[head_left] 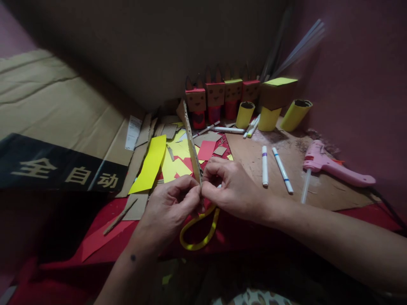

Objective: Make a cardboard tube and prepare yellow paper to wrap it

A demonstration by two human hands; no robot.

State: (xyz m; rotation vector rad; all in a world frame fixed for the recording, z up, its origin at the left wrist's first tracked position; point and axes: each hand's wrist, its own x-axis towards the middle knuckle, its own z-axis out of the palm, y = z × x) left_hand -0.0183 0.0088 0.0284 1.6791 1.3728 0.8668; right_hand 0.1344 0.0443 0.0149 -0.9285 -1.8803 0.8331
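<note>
"Where do the hands stand?"

"Together, near the middle. The left hand (174,199) pinches the near end of a cardboard strip (192,146), thumb against finger; the right hand (230,186) is curled closed on that same end. The strip stands on edge and runs away from them."

"So which step is this?"

"Finger work on that end, I'd judge: bending, peeling or tearing. The fingertips hide which."

"And the next move calls for?"

"Probably one hand steadying the strip, the other using small, controlled force. A hard pull could swing its far end, close to the box-headed figures (214,95)."

"Any open room?"

"Mostly on the right, across the brown cardboard sheet (244,169), short of two markers (265,165) and the pink glue gun (337,167). The left is tight: paper scraps (178,148), then a big carton (63,101)."

"And nearer?"

"A yellow loop (197,247) just below the hands; I can't tell whether it's held. The near edge of the red worktop (248,235) is close too."
</note>
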